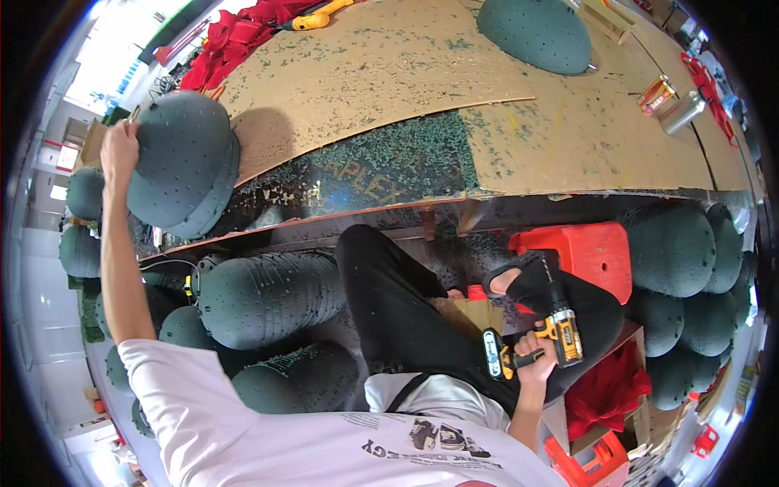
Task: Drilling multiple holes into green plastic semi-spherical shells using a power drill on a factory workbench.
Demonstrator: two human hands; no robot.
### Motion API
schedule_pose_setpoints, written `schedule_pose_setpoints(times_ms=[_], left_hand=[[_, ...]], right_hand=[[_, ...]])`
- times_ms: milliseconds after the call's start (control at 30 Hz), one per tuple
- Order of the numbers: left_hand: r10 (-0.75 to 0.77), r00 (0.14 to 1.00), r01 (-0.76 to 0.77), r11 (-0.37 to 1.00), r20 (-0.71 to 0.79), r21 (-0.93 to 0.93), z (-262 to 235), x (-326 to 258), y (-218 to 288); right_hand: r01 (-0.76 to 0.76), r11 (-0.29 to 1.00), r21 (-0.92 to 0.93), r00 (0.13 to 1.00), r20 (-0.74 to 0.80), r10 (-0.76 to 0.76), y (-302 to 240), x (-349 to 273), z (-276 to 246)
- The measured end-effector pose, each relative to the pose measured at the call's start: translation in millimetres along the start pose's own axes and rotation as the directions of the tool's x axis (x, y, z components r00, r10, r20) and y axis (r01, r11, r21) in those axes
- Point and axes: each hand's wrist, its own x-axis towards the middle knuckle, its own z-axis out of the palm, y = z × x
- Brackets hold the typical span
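Note:
At the table's left end, my left hand (pixel 120 148) has its fingers closed at the side of a dark green plastic dome (pixel 180 154) dotted with small holes. Another dome's rim shows beneath it, so the two look nested. In my right hand (pixel 538 359), low over my lap, is a yellow and black cordless drill (pixel 561 337), gripped by its handle. Its long bit points away from me, and its battery end lies to the left. A further green dome (pixel 535 34) rests on the table's far side.
Green shavings litter the cardboard-covered table (pixel 560 154). Stacked domes (pixel 272 296) lie below on the left, with more stacks (pixel 669 247) on the right. A red plastic stool (pixel 596 252) stands under the table edge. Red cloth (pixel 235 45) and a yellow tool (pixel 312 20) lie at the back.

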Motion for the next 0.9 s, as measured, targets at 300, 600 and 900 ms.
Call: schedule_pose_setpoints(times_ms=[300,600,900], left_hand=[[0.188,0.98,-0.2,0.904,-0.068,-0.377,-148.2,1.5,207.6],[0.566,0.783,-0.575,0.498,-0.26,-0.649,-127.8,-12.2,418.3],[0.595,0.696,-0.656,0.302,-0.401,-0.691,-115.2,-27.2,514.0]], right_hand=[[-0.03,1.0,0.0,0.996,0.088,0.03,3.4,9.4,8.1],[0.043,0.997,0.068,0.991,0.124,-0.052,-0.6,-9.4,-8.3],[0.201,0.967,-0.159,0.95,0.273,-0.153,-10.3,-27.7,37.8]])
